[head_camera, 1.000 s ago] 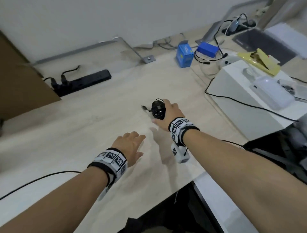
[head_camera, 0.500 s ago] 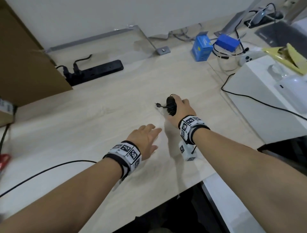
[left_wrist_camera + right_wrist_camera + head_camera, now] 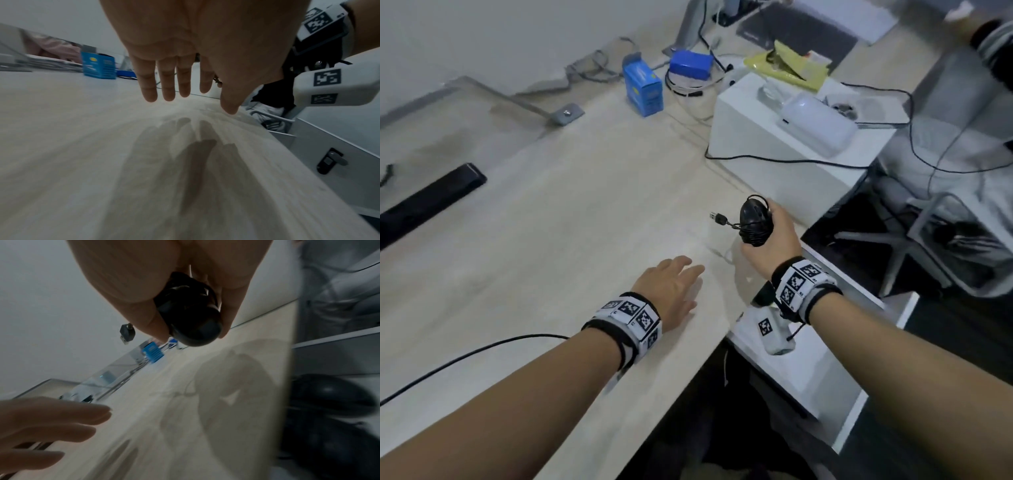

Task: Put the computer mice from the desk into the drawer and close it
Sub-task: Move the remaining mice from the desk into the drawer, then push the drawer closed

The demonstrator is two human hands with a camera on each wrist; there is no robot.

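Note:
My right hand (image 3: 765, 228) grips a black computer mouse (image 3: 755, 224) with its cable wound round the body, and the USB plug (image 3: 717, 217) sticks out to the left. It is held above the desk (image 3: 551, 222), close to the right edge. From the right wrist, thumb and fingers curl round the mouse (image 3: 191, 318). Below the desk edge, two more dark mice (image 3: 329, 395) lie blurred in the open drawer (image 3: 337, 356). My left hand (image 3: 676, 284) hovers flat over the desk with its fingers (image 3: 168, 91) straight and holds nothing.
A white cabinet (image 3: 774, 144) with a white device and yellow packet stands on the right. Blue boxes (image 3: 643, 89) and cables sit at the back, a black power strip (image 3: 431, 198) at far left. A thin cable (image 3: 482, 349) crosses the near desk. A chair base (image 3: 914, 253) stands right.
My right hand has lifted the mouse off the desk and carried it right, towards the desk edge. The left hand has stayed hovering, open.

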